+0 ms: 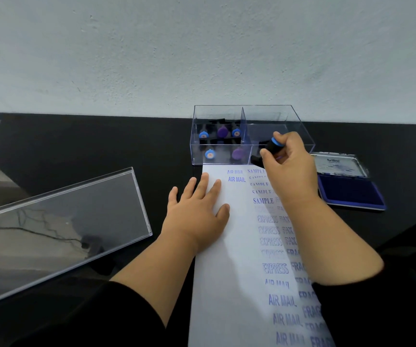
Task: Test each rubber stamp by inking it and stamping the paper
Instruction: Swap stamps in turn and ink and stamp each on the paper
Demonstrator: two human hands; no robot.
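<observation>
Left hand [196, 209] flat on paper [229, 284]; right hand [287, 169] gripping stamp [270, 146]. Beyond both, box [299, 126] holding five stamps [223, 132].

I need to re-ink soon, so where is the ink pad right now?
In the head view the open ink pad lies on the black table at the right, just right of the paper and the right hand, near the clear box.
</observation>
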